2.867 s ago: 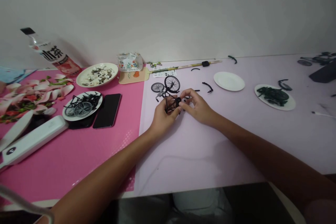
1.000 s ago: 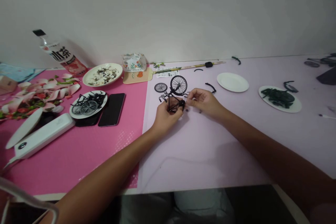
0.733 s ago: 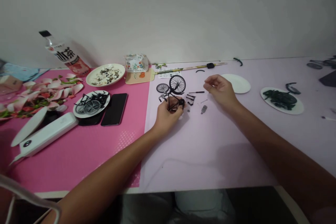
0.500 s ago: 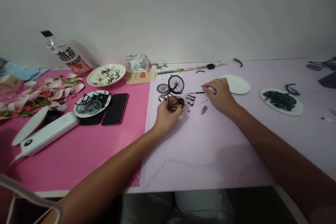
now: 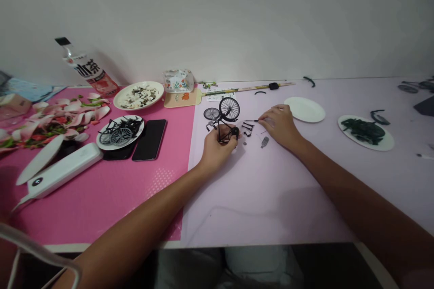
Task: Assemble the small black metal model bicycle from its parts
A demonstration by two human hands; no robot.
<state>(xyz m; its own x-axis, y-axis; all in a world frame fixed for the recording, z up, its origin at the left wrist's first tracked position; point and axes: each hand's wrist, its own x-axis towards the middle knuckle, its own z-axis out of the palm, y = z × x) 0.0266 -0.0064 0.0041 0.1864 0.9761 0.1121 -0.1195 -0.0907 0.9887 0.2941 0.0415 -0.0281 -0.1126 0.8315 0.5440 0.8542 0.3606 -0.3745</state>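
With my left hand [image 5: 217,151] I have thumb and fingers clamped on the miniature bicycle [image 5: 220,123], its wheels at the far end. To the right, my right hand [image 5: 282,127] touches a slim screwdriver [image 5: 255,120]; whether its fingers grip, I can't tell.

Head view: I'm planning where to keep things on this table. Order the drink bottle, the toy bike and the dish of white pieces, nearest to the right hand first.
1. Toy bike: just left of the right hand, held in the left hand.
2. Dish of white pieces: farther left, on the pink mat.
3. Drink bottle: farthest left of the three.
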